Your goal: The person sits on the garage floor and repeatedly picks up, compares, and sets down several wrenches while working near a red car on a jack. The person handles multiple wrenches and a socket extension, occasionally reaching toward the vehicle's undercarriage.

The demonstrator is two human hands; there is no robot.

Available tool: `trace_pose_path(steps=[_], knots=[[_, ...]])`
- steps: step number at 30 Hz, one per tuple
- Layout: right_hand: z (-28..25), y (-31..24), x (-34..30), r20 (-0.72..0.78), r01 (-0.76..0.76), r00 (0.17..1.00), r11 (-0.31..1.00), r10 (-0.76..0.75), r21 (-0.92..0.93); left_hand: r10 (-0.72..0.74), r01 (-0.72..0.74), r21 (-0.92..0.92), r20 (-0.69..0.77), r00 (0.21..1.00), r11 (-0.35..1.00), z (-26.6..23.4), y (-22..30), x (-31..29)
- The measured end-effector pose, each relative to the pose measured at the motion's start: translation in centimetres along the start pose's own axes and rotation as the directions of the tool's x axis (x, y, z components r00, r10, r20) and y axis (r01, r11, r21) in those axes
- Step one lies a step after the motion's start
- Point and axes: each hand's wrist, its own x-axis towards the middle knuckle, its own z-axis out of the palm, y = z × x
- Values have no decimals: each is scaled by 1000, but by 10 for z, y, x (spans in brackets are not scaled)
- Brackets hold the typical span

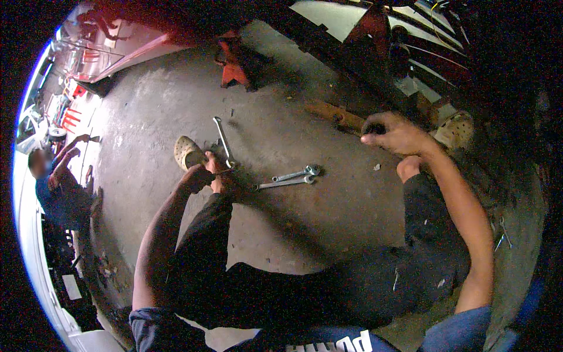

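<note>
My left hand point(200, 178) is closed beside my left ankle, in shadow; what its fingers hold, if anything, is hidden. Just past it, a combination wrench point(222, 138) extends away from me, its near end close to those fingers. Two more wrenches, an upper one point(288, 175) and a lower one point(285, 183), lie side by side on the concrete between my feet. Over by my right knee, my right hand point(394, 132) is curled with thumb and fingertips drawn together; I cannot make out anything in its grip. A brown wooden piece point(329, 115) lies just beyond its fingertips.
Tan clogs are on my left foot point(186, 152) and right foot point(455, 130). A red jack stand point(233, 64) stands ahead, near dark vehicle parts point(404, 50). More tools point(502, 234) lie far right. At the left, another person point(61, 188) sits low, near red chairs point(70, 120).
</note>
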Motion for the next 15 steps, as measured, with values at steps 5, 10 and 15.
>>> trace_pose_path(steps=[5, 10, 15], knots=[[-26, -10, 14, 67, 10, 998, 976, 4, -219, 119, -114, 191, -13, 993, 975, -16, 38, -3], [-26, -9, 40, 294, 165, 954, 918, -56, -360, -203, 247, 96, -329, 922, 964, -3, 60, -11], [39, 2, 53, 434, 194, 901, 908, -14, -373, -228, 266, 20, -454, 861, 964, 22, 42, 6]])
